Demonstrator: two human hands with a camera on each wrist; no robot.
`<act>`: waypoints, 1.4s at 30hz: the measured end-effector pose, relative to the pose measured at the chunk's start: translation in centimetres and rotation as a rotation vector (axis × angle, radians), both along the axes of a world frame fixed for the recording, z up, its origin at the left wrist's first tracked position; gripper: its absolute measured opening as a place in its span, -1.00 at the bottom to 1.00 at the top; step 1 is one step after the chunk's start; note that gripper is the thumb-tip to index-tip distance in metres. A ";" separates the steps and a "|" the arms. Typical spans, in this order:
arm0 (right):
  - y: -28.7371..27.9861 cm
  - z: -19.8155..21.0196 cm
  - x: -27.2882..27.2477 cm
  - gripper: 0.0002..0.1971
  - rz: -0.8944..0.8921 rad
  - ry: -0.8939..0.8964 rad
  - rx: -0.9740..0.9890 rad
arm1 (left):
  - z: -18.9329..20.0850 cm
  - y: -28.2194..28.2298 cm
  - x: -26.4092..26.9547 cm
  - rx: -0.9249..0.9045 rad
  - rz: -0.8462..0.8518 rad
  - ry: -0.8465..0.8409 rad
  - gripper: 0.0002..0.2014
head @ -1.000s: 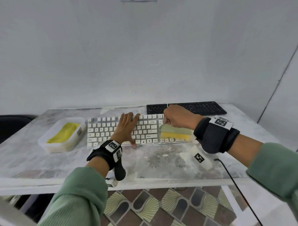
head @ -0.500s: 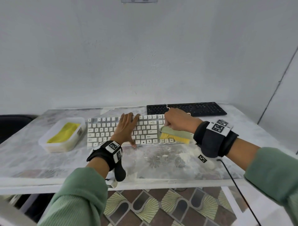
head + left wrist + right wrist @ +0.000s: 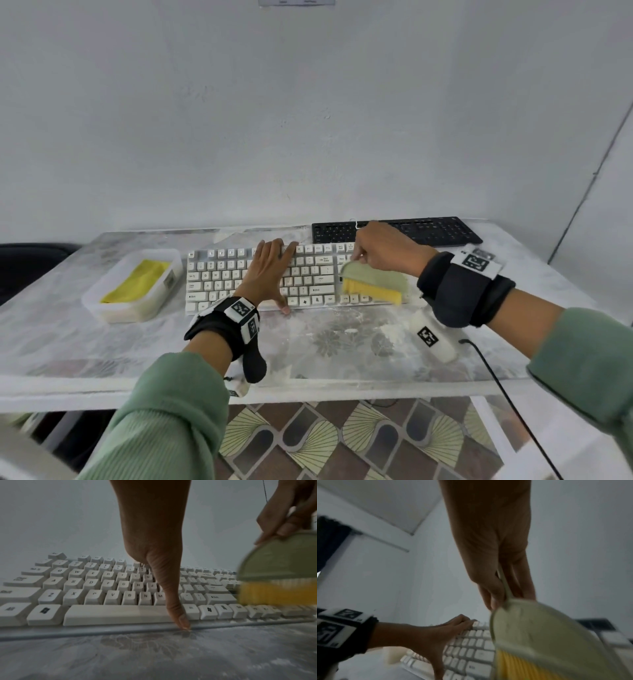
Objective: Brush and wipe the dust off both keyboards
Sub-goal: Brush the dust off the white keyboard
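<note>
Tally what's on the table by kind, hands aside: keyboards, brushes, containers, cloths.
Keyboards: 2, the white keyboard and the black keyboard
Brushes: 1, the green brush with yellow bristles
Containers: 1, the plastic container
Cloths: 1, the yellow cloth inside it
Total: 5

White keyboard [image 3: 274, 277] flat at table centre, green brush [image 3: 373, 282] with yellow bristles on its right-hand keys, black keyboard [image 3: 428, 229] behind-right near wall, yellow cloth [image 3: 137, 281] inside plastic tub.
</note>
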State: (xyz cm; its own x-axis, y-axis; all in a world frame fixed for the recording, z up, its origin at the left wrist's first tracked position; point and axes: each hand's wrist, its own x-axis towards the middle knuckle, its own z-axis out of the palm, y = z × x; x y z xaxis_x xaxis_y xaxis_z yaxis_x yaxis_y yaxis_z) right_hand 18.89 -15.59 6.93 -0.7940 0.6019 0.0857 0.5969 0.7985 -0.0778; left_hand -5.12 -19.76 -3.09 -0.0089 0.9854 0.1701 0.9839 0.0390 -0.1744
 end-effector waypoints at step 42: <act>-0.8 -0.3 -0.6 -0.78 0.129 -0.153 0.258 | 0.3 0.3 0.2 -0.059 0.035 0.016 0.33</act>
